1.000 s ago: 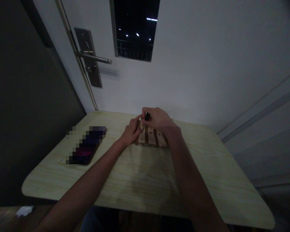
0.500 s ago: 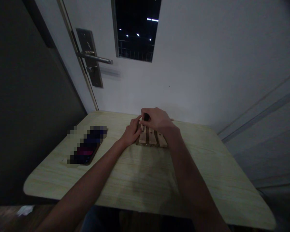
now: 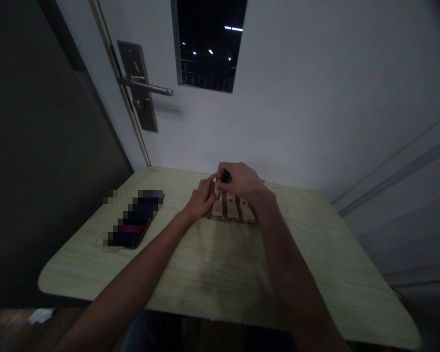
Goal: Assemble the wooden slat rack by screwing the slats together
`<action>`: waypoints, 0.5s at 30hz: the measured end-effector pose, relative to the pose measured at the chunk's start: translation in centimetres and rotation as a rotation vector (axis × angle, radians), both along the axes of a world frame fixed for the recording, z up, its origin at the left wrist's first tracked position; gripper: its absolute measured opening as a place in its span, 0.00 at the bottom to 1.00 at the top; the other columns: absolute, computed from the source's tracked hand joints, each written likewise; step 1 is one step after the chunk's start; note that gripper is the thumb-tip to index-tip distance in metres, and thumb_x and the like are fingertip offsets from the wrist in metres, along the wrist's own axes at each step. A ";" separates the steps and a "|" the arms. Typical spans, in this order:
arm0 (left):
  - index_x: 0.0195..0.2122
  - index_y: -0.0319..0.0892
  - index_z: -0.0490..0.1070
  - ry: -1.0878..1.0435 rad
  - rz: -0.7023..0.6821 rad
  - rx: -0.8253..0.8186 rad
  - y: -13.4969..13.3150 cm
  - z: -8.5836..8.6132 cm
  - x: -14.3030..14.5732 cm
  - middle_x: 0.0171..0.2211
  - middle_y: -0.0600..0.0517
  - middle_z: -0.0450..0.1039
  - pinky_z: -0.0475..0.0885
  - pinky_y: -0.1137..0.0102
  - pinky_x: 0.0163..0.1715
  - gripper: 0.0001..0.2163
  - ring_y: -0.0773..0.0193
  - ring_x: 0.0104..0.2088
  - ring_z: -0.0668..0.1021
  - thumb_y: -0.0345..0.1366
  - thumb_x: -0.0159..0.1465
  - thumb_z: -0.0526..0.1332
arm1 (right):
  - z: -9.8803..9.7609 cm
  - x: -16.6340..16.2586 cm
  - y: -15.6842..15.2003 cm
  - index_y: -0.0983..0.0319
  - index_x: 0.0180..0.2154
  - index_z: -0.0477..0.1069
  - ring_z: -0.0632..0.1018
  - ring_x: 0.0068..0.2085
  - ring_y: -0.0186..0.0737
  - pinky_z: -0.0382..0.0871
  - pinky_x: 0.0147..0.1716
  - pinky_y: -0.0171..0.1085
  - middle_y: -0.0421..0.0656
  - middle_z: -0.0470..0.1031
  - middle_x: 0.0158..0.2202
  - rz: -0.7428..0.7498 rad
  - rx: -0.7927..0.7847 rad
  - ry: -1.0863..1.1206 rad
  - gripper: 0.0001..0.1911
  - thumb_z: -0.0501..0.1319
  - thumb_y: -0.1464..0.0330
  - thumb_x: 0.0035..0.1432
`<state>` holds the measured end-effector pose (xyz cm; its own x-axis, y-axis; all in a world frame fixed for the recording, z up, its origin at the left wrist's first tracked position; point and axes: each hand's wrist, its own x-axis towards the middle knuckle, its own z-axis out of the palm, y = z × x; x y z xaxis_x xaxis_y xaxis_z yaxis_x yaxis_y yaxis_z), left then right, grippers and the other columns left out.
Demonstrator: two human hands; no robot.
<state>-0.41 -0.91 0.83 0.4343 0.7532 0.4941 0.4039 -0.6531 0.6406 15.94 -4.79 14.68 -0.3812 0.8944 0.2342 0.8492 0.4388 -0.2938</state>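
Observation:
A small wooden board [image 3: 230, 208] with several light, tapered bars and dark gaps between them lies toward the back of the table. Some of the bars show small dark holes. My left hand [image 3: 198, 201] grips the board's left side, thumb nearer me and index finger reaching toward the back. Above the left bars, my right hand [image 3: 240, 178] is closed around a black-handled tool [image 3: 225, 176], held roughly upright. Its lower end points down at the leftmost bar; the fingers partly hide it, so whether the tip touches cannot be made out.
On the table [image 3: 297, 274] a phone [image 3: 135, 222], partly pixelated, lies left of my left forearm. Behind the table's back edge stands a white door [image 3: 297, 98] with a metal handle [image 3: 146, 87] and a dark window [image 3: 209, 44]. A grey panel rises at the left.
The black handle shows more clearly between my right fingers, which have turned slightly. My left hand stays on the board. The whole view has shifted a little.

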 end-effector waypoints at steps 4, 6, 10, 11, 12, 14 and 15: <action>0.68 0.46 0.46 -0.016 -0.024 0.017 0.0 0.1 0.0 0.58 0.40 0.60 0.66 0.50 0.53 0.28 0.48 0.57 0.67 0.46 0.68 0.49 | -0.1 0.1 -0.2 0.59 0.38 0.68 0.72 0.36 0.40 0.60 0.34 0.38 0.44 0.75 0.37 -0.029 -0.006 0.008 0.07 0.61 0.66 0.56; 0.68 0.45 0.45 -0.013 -0.024 0.010 0.1 -0.1 0.0 0.57 0.40 0.61 0.67 0.51 0.53 0.29 0.48 0.56 0.68 0.46 0.68 0.49 | -0.1 0.4 -0.4 0.60 0.41 0.66 0.72 0.37 0.40 0.61 0.34 0.37 0.44 0.75 0.38 0.022 -0.017 0.044 0.12 0.61 0.68 0.54; 0.68 0.45 0.45 -0.007 -0.006 -0.004 0.3 -0.4 0.0 0.57 0.40 0.60 0.67 0.51 0.51 0.29 0.49 0.55 0.68 0.44 0.68 0.50 | 0.2 0.7 -0.6 0.60 0.42 0.65 0.72 0.35 0.37 0.63 0.34 0.35 0.42 0.74 0.36 0.102 -0.072 0.080 0.15 0.59 0.74 0.50; 0.68 0.46 0.45 -0.008 -0.006 -0.001 0.3 -0.4 0.0 0.58 0.40 0.60 0.67 0.51 0.52 0.29 0.49 0.55 0.68 0.44 0.68 0.50 | 0.3 0.7 -0.6 0.60 0.40 0.65 0.72 0.34 0.36 0.63 0.34 0.35 0.41 0.74 0.35 0.101 -0.073 0.077 0.14 0.59 0.75 0.49; 0.68 0.46 0.45 -0.009 -0.007 0.002 0.3 -0.4 0.0 0.58 0.40 0.60 0.67 0.51 0.52 0.29 0.49 0.56 0.68 0.44 0.68 0.50 | 0.3 0.6 -0.5 0.60 0.38 0.66 0.72 0.34 0.36 0.63 0.35 0.35 0.41 0.74 0.34 0.099 -0.067 0.069 0.12 0.59 0.75 0.50; 0.68 0.46 0.45 -0.012 -0.013 0.005 0.2 -0.4 -0.1 0.58 0.40 0.60 0.67 0.51 0.53 0.29 0.49 0.56 0.67 0.45 0.68 0.50 | 0.4 0.4 -0.4 0.60 0.34 0.67 0.73 0.36 0.37 0.63 0.37 0.35 0.42 0.75 0.35 0.076 -0.045 0.044 0.06 0.60 0.74 0.51; 0.68 0.46 0.45 -0.014 -0.018 0.005 0.2 -0.3 -0.1 0.59 0.40 0.60 0.67 0.51 0.53 0.29 0.49 0.56 0.67 0.45 0.68 0.50 | 0.4 0.2 -0.3 0.60 0.33 0.68 0.73 0.37 0.38 0.63 0.38 0.36 0.43 0.75 0.35 0.046 -0.034 0.025 0.04 0.61 0.72 0.52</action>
